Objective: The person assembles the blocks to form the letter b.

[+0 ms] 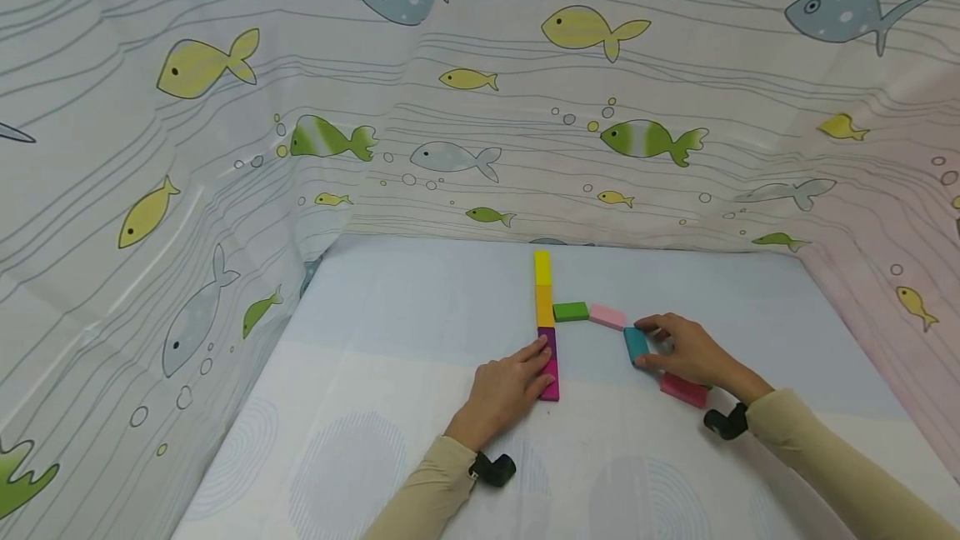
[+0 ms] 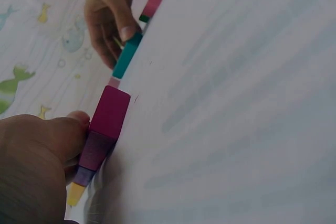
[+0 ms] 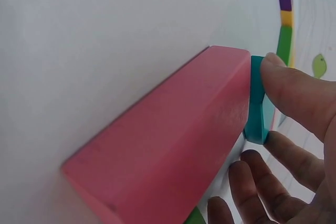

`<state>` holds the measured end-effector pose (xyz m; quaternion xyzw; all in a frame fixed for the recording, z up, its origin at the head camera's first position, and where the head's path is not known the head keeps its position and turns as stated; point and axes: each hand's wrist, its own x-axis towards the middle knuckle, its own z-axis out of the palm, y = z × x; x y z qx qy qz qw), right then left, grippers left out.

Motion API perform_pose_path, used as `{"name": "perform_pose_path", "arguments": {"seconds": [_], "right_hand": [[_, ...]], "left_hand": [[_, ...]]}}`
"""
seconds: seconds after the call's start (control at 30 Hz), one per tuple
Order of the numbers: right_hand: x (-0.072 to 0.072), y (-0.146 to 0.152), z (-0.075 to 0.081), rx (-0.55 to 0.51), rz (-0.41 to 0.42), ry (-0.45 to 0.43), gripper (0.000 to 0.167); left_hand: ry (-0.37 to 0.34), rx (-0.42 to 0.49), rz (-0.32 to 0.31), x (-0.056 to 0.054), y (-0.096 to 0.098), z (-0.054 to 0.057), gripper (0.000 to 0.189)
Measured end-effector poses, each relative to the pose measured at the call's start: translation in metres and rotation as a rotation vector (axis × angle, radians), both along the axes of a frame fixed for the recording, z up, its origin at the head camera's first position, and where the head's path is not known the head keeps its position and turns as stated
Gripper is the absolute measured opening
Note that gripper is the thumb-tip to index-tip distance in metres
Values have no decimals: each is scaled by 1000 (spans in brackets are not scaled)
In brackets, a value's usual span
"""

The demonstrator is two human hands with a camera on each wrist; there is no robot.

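In the head view, yellow [image 1: 542, 267], orange [image 1: 544, 307], purple [image 1: 552, 336] and magenta [image 1: 551, 392] blocks form a straight line. My left hand [image 1: 506, 390] rests at the near part of that line, fingertips on the purple block and thumb at the magenta one. Thumb and index finger of my right hand [image 1: 690, 348] pinch a teal block [image 1: 636, 345] by its two ends. Beside the teal block lies a light pink block [image 1: 607, 316], then a green block [image 1: 570, 312] reaching the line. A rose-red block [image 1: 684, 390] lies near my right wrist.
Another green block [image 3: 195, 216] shows partly behind the rose-red one in the right wrist view. A pale cloth with circle patterns covers the table [image 1: 337, 407]. Fish-printed curtains [image 1: 480, 107] stand at the back and on both sides.
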<state>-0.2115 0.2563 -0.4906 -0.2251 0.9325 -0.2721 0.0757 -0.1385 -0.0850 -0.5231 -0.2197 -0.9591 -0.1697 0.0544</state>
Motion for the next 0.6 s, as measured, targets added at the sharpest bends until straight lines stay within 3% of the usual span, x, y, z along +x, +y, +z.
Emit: {"name": "perform_pose_path", "arguments": {"seconds": [0.6], "right_hand": [[1, -2, -1, -14, -8, -2, 65]], "left_hand": [[-4, 19, 4, 1, 0, 1, 48]]}}
